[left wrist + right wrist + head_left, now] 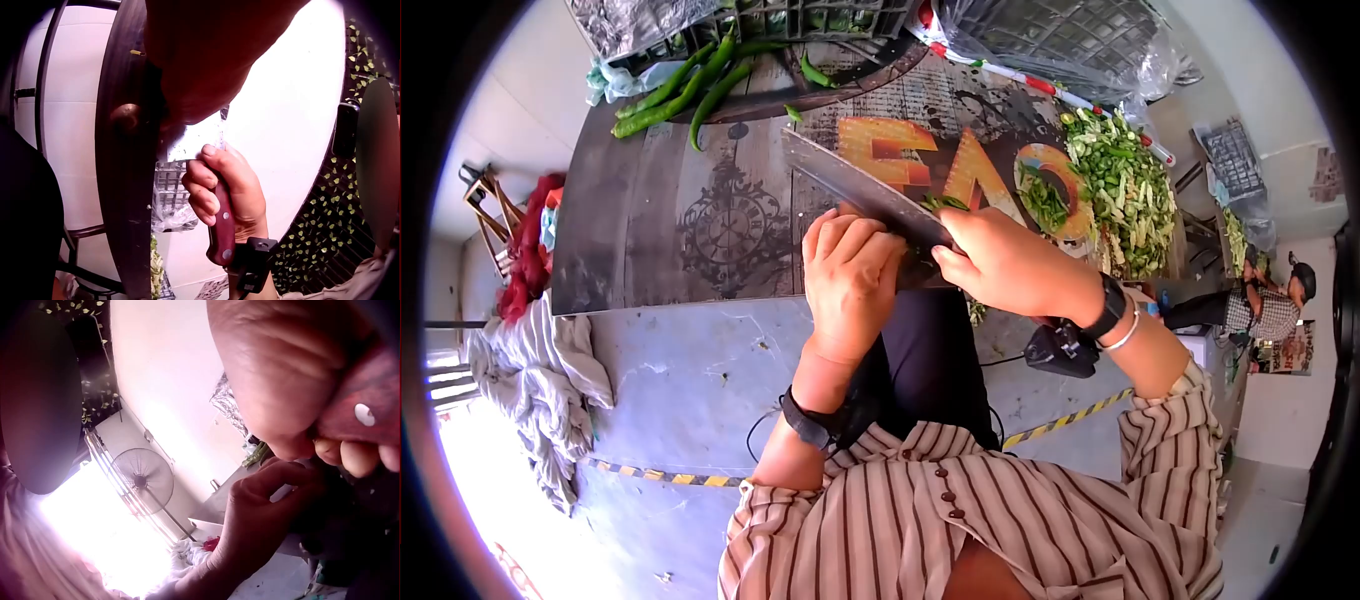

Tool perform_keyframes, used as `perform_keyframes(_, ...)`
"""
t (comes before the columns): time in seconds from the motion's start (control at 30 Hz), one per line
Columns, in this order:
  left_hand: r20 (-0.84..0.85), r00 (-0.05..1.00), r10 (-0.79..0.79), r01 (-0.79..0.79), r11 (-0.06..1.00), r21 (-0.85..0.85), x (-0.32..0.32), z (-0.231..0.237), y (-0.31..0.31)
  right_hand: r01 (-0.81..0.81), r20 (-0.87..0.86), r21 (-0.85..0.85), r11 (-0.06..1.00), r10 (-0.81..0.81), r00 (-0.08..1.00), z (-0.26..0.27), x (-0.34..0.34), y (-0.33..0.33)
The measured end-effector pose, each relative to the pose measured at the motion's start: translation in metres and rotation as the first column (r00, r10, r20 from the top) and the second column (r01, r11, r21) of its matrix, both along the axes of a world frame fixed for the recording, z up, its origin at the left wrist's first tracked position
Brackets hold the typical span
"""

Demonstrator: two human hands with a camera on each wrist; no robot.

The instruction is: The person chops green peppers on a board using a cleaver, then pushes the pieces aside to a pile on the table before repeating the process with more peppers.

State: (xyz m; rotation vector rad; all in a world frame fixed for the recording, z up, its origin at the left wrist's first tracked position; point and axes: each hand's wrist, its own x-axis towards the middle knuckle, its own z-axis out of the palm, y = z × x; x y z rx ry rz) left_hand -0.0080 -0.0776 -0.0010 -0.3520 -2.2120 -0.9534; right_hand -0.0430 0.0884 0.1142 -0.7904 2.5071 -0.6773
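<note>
While your right hand (1010, 262) is grasping the red-brown handle (223, 234) of the knife (860, 187), the broad blade is slanting over the table (630, 225) toward its far left, passing just beyond your left hand (850, 265). Your left fingers are bending down beside the blade near the table's close edge, but their tips are hiding from view, so you cannot tell whether they are gripping anything. Green strips (943, 203) are lying just beside the blade. Chopped green peppers (1125, 190) are spreading across the right side, and whole green peppers (712, 70) are resting at the far left.
</note>
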Motion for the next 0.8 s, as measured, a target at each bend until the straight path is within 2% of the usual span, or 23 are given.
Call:
perform_keyframes(0.1, 0.027, 1.0, 0.003, -0.003, 1.0, 0.0, 0.001, 0.004, 0.001, 0.02, -0.052, -0.086, 0.996, -0.025, 0.998, -0.01, 0.002, 0.007)
perform_keyframes(0.17, 0.021, 1.0, 0.0, 0.0, 1.0, -0.001, 0.001, 0.003, 0.001, 0.128, -0.072, -0.11, 0.986, -0.136, 0.988, -0.01, 0.001, 0.017)
perform_keyframes(0.23, 0.027, 1.0, 0.008, -0.008, 1.0, 0.006, 0.0, 0.0, 0.001, 0.3, 0.09, -0.212, 0.93, -0.287, 0.954, -0.013, 0.005, 0.037)
perform_keyframes(0.3, 0.005, 0.999, 0.04, -0.04, 0.999, -0.026, 0.001, 0.001, 0.002, 0.504, 0.322, -0.34, 0.794, -0.405, 0.856, 0.009, 0.023, 0.047)
perform_keyframes(0.37, -0.008, 0.999, 0.038, -0.038, 0.999, -0.024, 0.0, 0.005, 0.004, 0.506, 0.353, -0.373, 0.778, -0.386, 0.852, 0.008, 0.034, 0.058)
perform_keyframes(0.43, -0.018, 0.999, 0.036, -0.036, 0.999, -0.019, 0.0, 0.009, 0.005, 0.576, 0.478, -0.404, 0.711, -0.373, 0.795, 0.001, 0.045, 0.065)
perform_keyframes(0.5, 0.011, 1.0, 0.018, -0.019, 0.997, 0.076, 0.002, 0.011, 0.004, 0.578, 0.528, -0.4, 0.711, -0.336, 0.78, -0.003, 0.055, 0.065)
perform_keyframes(0.63, -0.024, 0.999, 0.025, -0.023, 0.996, 0.091, 0.012, 0.026, -0.002, 0.556, 0.655, -0.394, 0.732, -0.2, 0.728, -0.016, 0.068, 0.056)
perform_keyframes(0.77, -0.011, 0.998, 0.064, -0.063, 0.997, 0.038, 0.02, 0.037, -0.012, 0.501, 0.703, -0.393, 0.771, -0.099, 0.704, -0.021, 0.071, 0.042)
perform_keyframes(0.8, -0.026, 0.996, 0.081, -0.081, 0.997, 0.01, 0.022, 0.037, -0.015, 0.521, 0.712, -0.379, 0.764, -0.119, 0.692, -0.025, 0.07, 0.042)
